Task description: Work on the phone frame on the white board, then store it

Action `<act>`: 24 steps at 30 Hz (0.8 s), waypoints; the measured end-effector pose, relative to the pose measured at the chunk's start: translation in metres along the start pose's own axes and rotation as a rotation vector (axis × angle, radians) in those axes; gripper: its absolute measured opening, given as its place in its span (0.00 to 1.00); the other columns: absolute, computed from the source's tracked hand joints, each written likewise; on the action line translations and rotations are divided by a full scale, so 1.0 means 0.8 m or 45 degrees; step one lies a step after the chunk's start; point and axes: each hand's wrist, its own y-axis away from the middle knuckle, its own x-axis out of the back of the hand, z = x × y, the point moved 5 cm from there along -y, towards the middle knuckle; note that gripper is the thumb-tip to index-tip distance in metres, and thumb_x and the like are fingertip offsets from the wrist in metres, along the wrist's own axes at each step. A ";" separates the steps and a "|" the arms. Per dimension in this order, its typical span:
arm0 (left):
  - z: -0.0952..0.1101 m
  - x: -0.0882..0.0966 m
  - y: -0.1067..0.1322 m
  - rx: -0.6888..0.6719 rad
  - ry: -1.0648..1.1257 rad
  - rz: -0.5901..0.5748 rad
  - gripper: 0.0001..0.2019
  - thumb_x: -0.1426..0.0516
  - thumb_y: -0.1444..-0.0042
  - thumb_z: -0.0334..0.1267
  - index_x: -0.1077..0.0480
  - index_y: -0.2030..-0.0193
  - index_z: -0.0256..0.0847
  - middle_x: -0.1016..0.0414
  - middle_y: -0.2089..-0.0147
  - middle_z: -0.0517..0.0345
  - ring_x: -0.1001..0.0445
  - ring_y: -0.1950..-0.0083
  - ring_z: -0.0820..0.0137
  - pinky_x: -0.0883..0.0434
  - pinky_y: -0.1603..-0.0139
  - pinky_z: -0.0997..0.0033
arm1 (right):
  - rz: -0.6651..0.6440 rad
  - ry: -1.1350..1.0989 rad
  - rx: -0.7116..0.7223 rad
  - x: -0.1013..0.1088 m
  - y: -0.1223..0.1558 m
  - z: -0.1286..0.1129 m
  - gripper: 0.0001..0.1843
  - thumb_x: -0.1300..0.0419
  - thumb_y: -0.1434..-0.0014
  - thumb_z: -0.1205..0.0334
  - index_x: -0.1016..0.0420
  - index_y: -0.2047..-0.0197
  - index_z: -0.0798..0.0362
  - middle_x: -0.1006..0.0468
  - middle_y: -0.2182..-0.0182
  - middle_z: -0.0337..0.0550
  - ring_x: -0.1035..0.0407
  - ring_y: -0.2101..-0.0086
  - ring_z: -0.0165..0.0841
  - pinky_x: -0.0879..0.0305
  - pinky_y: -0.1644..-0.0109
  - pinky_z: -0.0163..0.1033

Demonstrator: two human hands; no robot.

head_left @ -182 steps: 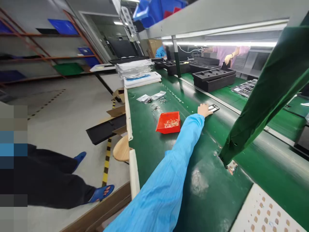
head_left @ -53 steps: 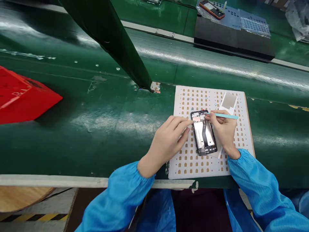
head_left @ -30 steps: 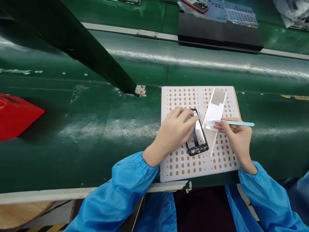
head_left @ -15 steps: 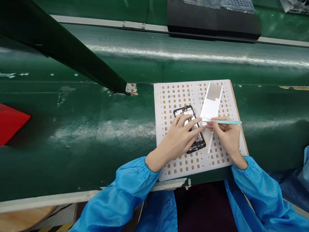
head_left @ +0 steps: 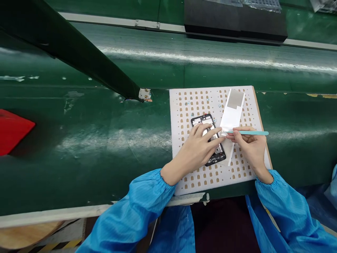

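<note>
On the board (head_left: 197,102), we spread our left hand (head_left: 193,151) flat across the phone (head_left: 202,120). Just right of it, our right hand (head_left: 249,149) pinches teal tweezers (head_left: 250,133), their tip at a white strip (head_left: 231,116).

Left hand (head_left: 196,149)'s covering most of the phone frame (head_left: 202,120), red bin (head_left: 12,131)'s cut off at the edge.

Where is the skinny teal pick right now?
In the head view, the teal pick is pinched in the right hand, over the white foam board, beside the phone frame.
</note>
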 end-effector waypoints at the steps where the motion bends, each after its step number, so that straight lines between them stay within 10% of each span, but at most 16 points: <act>1: -0.002 0.003 0.002 -0.001 0.032 0.022 0.20 0.48 0.25 0.32 0.28 0.31 0.46 0.29 0.27 0.49 0.35 0.30 0.48 0.31 0.32 0.36 | -0.017 0.003 0.013 0.002 -0.002 -0.010 0.16 0.25 0.32 0.47 0.15 0.55 0.51 0.14 0.63 0.46 0.15 0.61 0.48 0.10 0.55 0.51; 9: -0.062 0.050 0.010 0.401 0.214 0.488 0.16 0.52 0.23 0.33 0.24 0.42 0.42 0.19 0.44 0.49 0.23 0.43 0.58 0.25 0.41 0.50 | -0.494 0.068 0.146 -0.033 -0.085 -0.047 0.19 0.23 0.36 0.44 0.15 0.57 0.52 0.14 0.64 0.47 0.15 0.62 0.47 0.10 0.57 0.50; 14: -0.085 0.040 -0.001 0.407 0.157 0.382 0.17 0.53 0.24 0.31 0.25 0.42 0.39 0.19 0.48 0.49 0.25 0.48 0.59 0.27 0.45 0.54 | -0.733 -0.004 0.080 -0.074 -0.137 -0.004 0.22 0.23 0.38 0.41 0.18 0.58 0.53 0.14 0.64 0.47 0.15 0.62 0.45 0.12 0.54 0.47; 24: -0.087 0.033 -0.003 0.356 0.088 0.286 0.19 0.54 0.25 0.30 0.26 0.39 0.41 0.21 0.47 0.49 0.27 0.48 0.58 0.29 0.47 0.55 | -0.748 0.028 0.023 -0.075 -0.149 0.007 0.26 0.21 0.42 0.38 0.18 0.59 0.52 0.14 0.65 0.46 0.15 0.63 0.45 0.12 0.53 0.48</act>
